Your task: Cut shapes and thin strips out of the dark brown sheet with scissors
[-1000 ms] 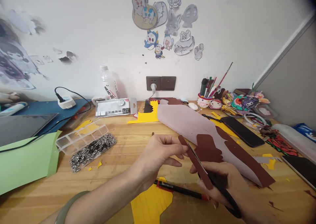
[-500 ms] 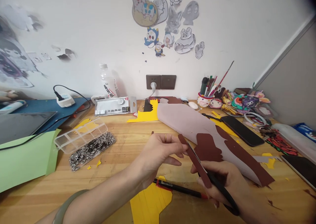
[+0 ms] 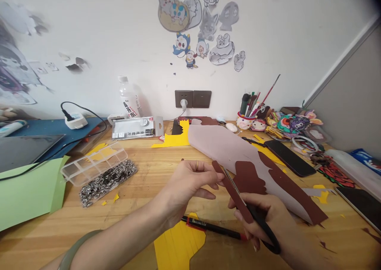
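My left hand (image 3: 199, 179) pinches the upper end of a narrow brown strip (image 3: 231, 188) between thumb and fingers. My right hand (image 3: 263, 218) is closed round the black handles of a pair of scissors (image 3: 264, 228). The blades lie along the right edge of the strip, and the strip's lower end rests by my right fingers. Beneath the hands, a black pen (image 3: 214, 227) with red ends lies across a cut yellow sheet (image 3: 175, 244). Behind them is a large sheet (image 3: 220, 143), pale mauve and brown, with cut edges.
On the left stand an open clear box (image 3: 108, 182) of metal rings and a green sheet (image 3: 29, 194). A bottle (image 3: 128, 97) and a clear package (image 3: 135, 128) are by the wall. To the right lie a black phone (image 3: 290, 157), a pen cup (image 3: 245, 119) and colourful figures (image 3: 293, 123).
The scissor blades have parted slightly along the strip. Both hands keep nearly the same place, and the whole view has shifted a little.
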Action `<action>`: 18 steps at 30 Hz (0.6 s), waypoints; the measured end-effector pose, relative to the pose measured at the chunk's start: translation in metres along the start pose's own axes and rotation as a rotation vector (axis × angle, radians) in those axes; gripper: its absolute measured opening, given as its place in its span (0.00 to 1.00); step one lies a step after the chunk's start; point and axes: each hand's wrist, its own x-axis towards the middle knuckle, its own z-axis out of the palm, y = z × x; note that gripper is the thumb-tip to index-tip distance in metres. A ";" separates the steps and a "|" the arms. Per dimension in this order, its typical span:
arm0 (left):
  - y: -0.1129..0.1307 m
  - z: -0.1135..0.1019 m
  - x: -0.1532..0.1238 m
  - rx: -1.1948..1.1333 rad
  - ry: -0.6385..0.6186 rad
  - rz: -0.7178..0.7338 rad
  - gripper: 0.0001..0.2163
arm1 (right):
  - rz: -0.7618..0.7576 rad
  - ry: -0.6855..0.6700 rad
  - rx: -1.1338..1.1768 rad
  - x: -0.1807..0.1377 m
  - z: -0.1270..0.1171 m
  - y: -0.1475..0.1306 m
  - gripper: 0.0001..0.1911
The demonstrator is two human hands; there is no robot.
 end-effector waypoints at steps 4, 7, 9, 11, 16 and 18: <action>0.000 -0.002 0.002 -0.006 0.040 0.007 0.04 | -0.087 0.027 0.199 0.000 -0.002 -0.016 0.08; -0.002 -0.003 0.004 -0.006 0.058 0.016 0.04 | -0.169 0.030 0.316 0.000 -0.004 -0.020 0.15; -0.003 -0.004 0.005 -0.008 0.072 0.009 0.05 | -0.171 0.104 0.297 0.001 -0.004 -0.018 0.14; -0.003 -0.005 0.006 -0.015 0.092 -0.003 0.06 | -0.157 0.194 0.232 0.002 -0.005 -0.015 0.14; -0.003 -0.004 0.009 -0.033 0.094 -0.017 0.07 | -0.154 0.315 0.189 0.005 -0.003 -0.015 0.11; -0.004 -0.003 0.009 -0.040 0.088 -0.020 0.08 | -0.160 0.358 0.184 0.005 -0.001 -0.018 0.11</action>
